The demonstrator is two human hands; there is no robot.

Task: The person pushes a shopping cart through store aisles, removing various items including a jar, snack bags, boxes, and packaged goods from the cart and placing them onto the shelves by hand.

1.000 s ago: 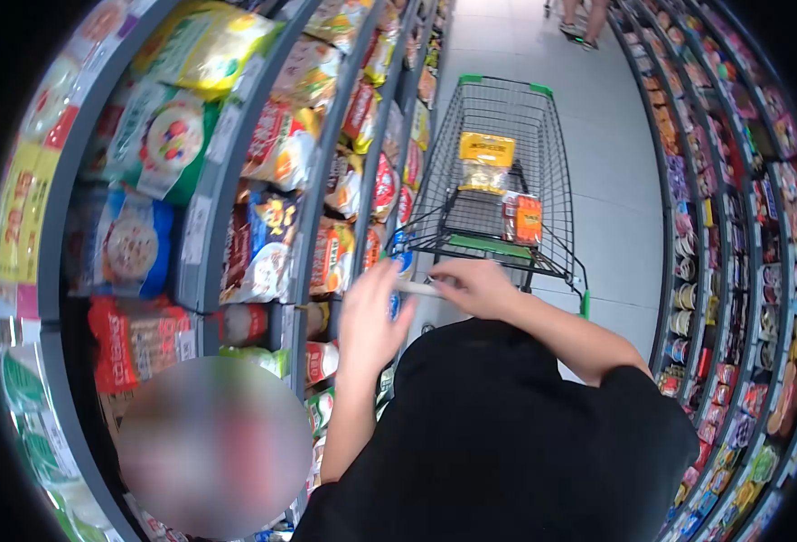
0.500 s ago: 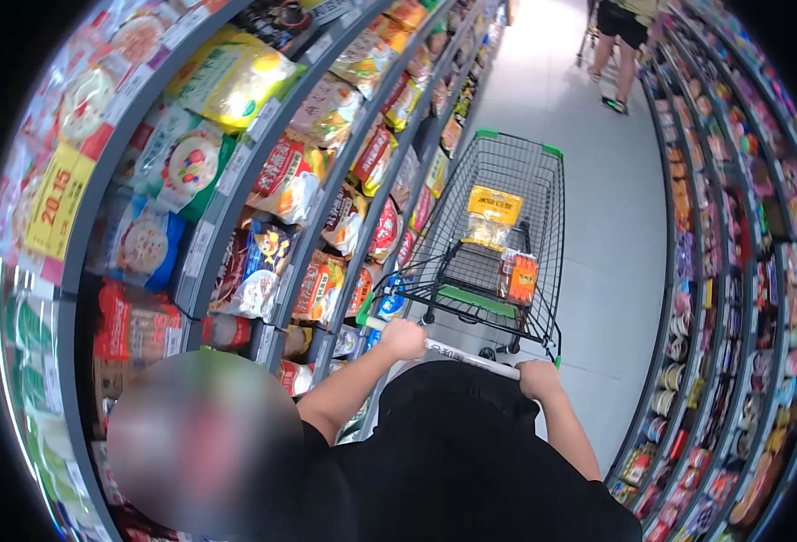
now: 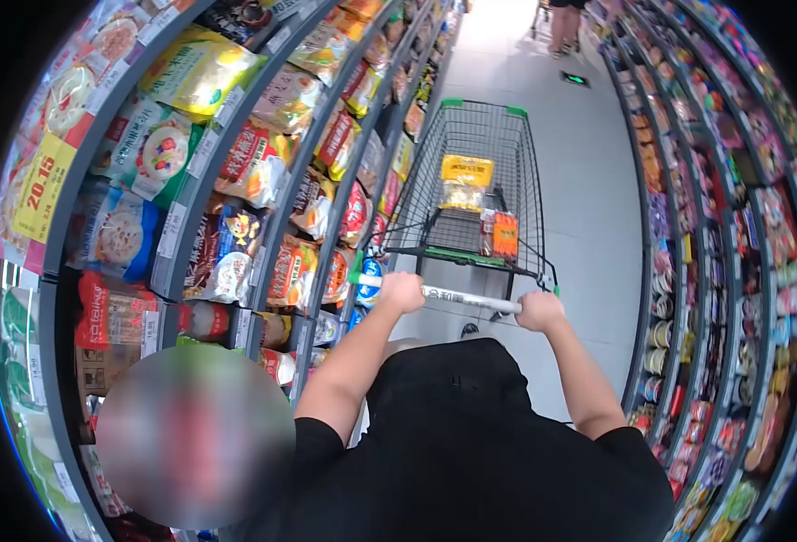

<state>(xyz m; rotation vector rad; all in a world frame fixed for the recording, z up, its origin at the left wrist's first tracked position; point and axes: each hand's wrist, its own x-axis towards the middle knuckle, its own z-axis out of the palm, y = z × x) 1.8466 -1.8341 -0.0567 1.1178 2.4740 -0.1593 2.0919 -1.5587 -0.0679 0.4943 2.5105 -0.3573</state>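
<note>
Both of my hands grip the white handle bar (image 3: 462,297) of a shopping cart (image 3: 529,172) with a dark wire basket and green corners. My left hand (image 3: 402,293) is wrapped round the bar near its left end. Toward the right end, my right hand (image 3: 541,311) is closed on it too. Inside the cart lies a yellow bag (image 3: 466,181) with a clear lower part showing pale food. Nearer to me in the cart is an orange-and-red package (image 3: 500,234).
Shelves of bagged food (image 3: 254,163) rise close on the left, with a yellow price sign (image 3: 42,188). Shelves of small packages (image 3: 688,226) line the right side. A person (image 3: 565,27) stands far up the pale tiled aisle (image 3: 588,135), near a green-lit floor sign (image 3: 575,79).
My arms are stretched further forward and the cart sits higher and slightly left in view. The person ahead appears farther away. Both hands stay on the handle bar.
</note>
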